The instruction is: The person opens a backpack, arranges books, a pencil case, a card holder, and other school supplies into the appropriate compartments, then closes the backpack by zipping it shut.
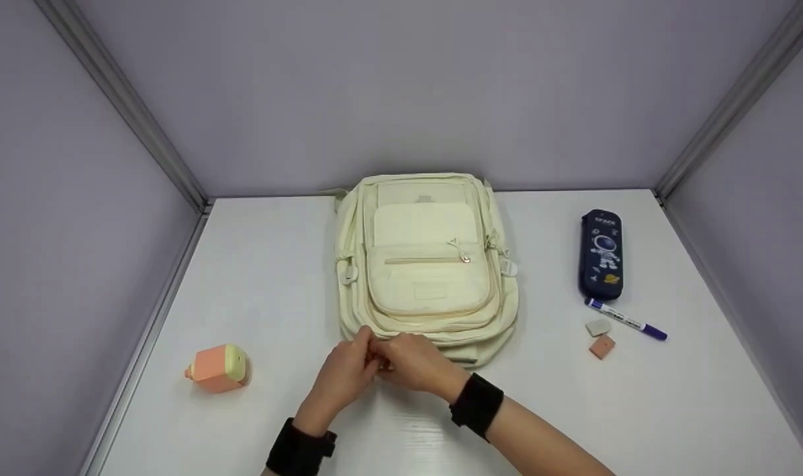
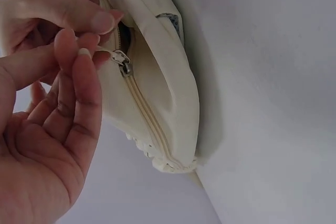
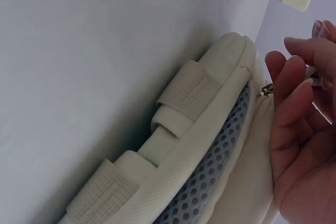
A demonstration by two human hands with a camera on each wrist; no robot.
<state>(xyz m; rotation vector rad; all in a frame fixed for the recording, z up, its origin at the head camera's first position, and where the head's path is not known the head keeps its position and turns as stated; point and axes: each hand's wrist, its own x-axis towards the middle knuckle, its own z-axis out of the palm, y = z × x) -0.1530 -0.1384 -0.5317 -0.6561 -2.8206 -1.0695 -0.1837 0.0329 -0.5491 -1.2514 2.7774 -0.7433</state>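
Observation:
A cream backpack (image 1: 427,277) lies front side up on the white table. At its near edge both hands meet over a zipper (image 2: 144,103). My left hand (image 1: 342,377) has curled fingers and pinches the zipper pull (image 2: 119,56), whose cord runs in among the fingertips. Right beside it, my right hand (image 1: 414,360) pinches at the same pull; in the right wrist view a pale bit shows between its thumb and fingers. The zipper's teeth are parted above the metal slider (image 2: 126,68), with a dark gap there. The fingers partly hide what each hand grips.
An orange and yellow bottle-shaped item (image 1: 219,369) lies at the left. At the right are a dark blue pencil case (image 1: 601,254), a marker (image 1: 626,318), a grey eraser-like block (image 1: 598,327) and a pinkish one (image 1: 601,346). Pale walls (image 1: 427,86) enclose the table.

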